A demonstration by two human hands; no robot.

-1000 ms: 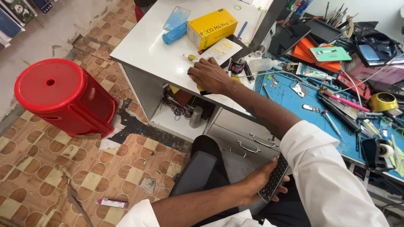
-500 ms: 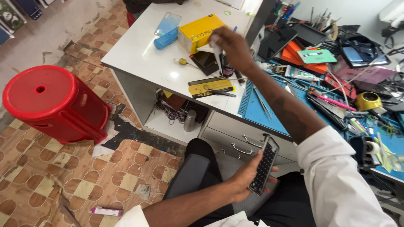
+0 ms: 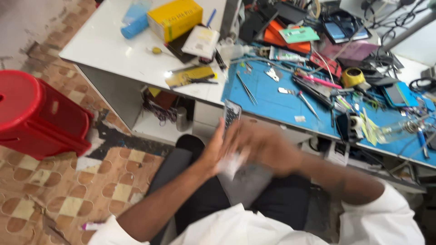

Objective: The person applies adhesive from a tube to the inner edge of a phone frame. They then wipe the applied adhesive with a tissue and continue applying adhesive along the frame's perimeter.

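My left hand (image 3: pixel 212 154) holds a dark keypad phone (image 3: pixel 231 114) upright over my lap, in front of the desk edge. My right hand (image 3: pixel 268 147) is blurred by motion and lies against the left hand, just below the phone. A small white piece (image 3: pixel 232 163) shows between its fingers and my left palm; what it is cannot be made out. Both arms wear white sleeves.
A white table (image 3: pixel 113 50) carries a yellow box (image 3: pixel 175 18), a blue bottle (image 3: pixel 134 25) and a yellow-black card (image 3: pixel 188 76). The blue work mat (image 3: pixel 272 97) is strewn with tweezers, tools and tape (image 3: pixel 353 77). A red stool (image 3: pixel 36 118) stands left on the tiled floor.
My right hand has come back from the table near the yellow box to my lap and met the left hand. The left hand raised the phone. The view shifted right.
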